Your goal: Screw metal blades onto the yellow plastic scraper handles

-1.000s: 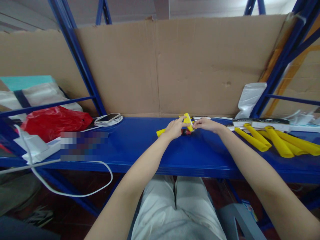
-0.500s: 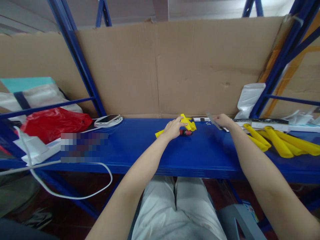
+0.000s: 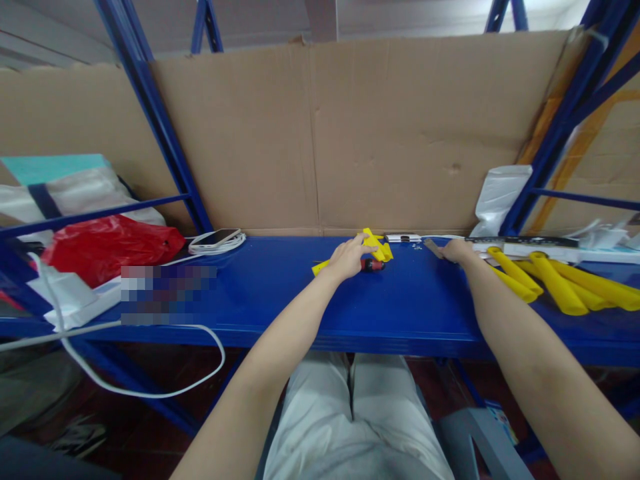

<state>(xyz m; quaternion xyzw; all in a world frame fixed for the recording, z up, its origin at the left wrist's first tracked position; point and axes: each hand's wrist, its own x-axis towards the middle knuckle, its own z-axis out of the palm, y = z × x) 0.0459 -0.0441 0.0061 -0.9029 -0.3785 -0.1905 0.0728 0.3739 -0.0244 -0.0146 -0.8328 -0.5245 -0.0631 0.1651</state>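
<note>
My left hand [image 3: 349, 257] rests at the yellow pieces [image 3: 381, 248] near the back of the blue table, its thumb and fingers partly spread; whether it grips one is unclear. Beside its fingers lies a red and black tool [image 3: 373, 265]. Another bit of yellow [image 3: 320, 268] shows left of the wrist. Further right, my right hand [image 3: 456, 251] is closed on a flat, thin metallic strip [image 3: 433, 249], low over the table. A small white and black item [image 3: 403, 238] lies between the hands by the cardboard.
Several yellow tubes [image 3: 557, 283] lie on the right of the blue table [image 3: 400, 313]. A phone [image 3: 221, 236] with white cable, a red bag [image 3: 115, 247] and a power strip [image 3: 95, 301] are at left. Cardboard [image 3: 380, 133] stands behind.
My right hand has moved slightly right and down, and the strip in it now sits lower, near the table. My left hand has barely moved.
</note>
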